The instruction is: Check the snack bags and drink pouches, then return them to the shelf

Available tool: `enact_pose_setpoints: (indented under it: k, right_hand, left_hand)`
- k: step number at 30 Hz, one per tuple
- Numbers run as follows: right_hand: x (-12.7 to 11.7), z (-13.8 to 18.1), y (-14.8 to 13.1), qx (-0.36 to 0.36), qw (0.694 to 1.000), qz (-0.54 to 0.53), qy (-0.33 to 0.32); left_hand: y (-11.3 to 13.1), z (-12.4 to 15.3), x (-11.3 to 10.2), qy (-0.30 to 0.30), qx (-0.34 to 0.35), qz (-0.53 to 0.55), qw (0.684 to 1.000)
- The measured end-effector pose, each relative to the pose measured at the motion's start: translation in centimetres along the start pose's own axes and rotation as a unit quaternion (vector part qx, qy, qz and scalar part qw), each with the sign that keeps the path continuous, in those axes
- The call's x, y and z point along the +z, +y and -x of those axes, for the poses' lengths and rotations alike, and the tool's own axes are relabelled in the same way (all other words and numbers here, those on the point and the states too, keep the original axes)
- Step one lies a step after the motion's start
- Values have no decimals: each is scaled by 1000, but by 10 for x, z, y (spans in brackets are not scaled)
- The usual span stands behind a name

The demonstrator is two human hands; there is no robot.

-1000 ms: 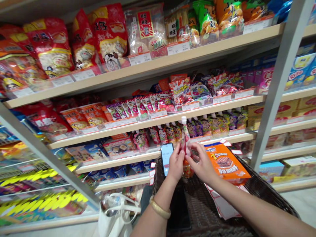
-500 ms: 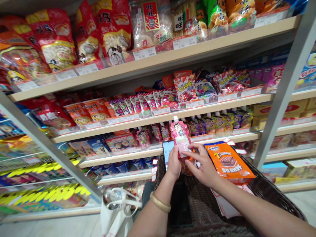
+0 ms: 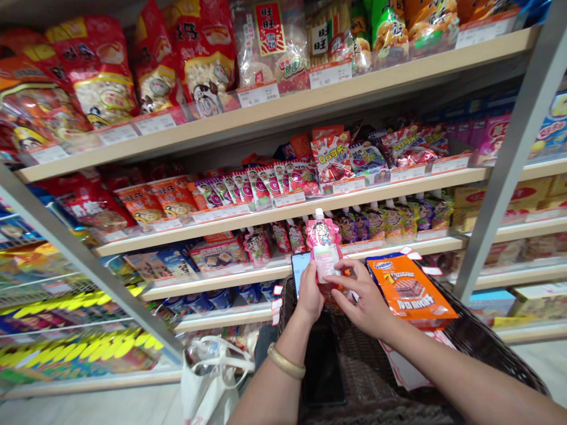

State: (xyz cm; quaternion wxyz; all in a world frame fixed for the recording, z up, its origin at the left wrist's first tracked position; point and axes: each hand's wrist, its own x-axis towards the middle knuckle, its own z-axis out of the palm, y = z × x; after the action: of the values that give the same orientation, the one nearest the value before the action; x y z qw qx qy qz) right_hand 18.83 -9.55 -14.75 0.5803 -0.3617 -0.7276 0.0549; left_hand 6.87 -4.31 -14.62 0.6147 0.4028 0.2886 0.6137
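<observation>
I hold a pink spouted drink pouch (image 3: 324,245) upright over a dark wicker basket (image 3: 478,348). My left hand (image 3: 310,292) grips the pouch's left lower edge and also holds a phone (image 3: 299,267) with a lit screen behind it. The fingers of my right hand (image 3: 361,295) pinch the pouch's lower right side. An orange snack bag (image 3: 410,289) leans inside the basket to the right of my hands.
Wooden store shelves (image 3: 283,112) packed with snack bags and rows of similar pouches (image 3: 390,221) face me. Grey metal uprights (image 3: 509,147) frame the shelves. A white tote bag (image 3: 212,378) hangs at lower left. White papers (image 3: 403,369) lie in the basket.
The pouch turned from edge-on to face-on and now sits slightly higher. The view shifted a little downward and left after the first frame. My hands stayed in place.
</observation>
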Motion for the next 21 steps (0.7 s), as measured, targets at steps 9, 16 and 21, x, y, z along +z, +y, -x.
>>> enact_pose_setpoints:
  k: [9,16,21]
  right_hand:
    - [-1,-1,-2,-1,1000,6,-5]
    - [-1,0,-2,-5,1000,11,-10]
    - [-1,-1,-3,-4,1000,16,-8]
  left_hand:
    - [3,1,2,-7,-12,-9,1000]
    - [6,2,2,-17,-18,-11,1000]
    - [6,2,1,-22,-17,-20,999]
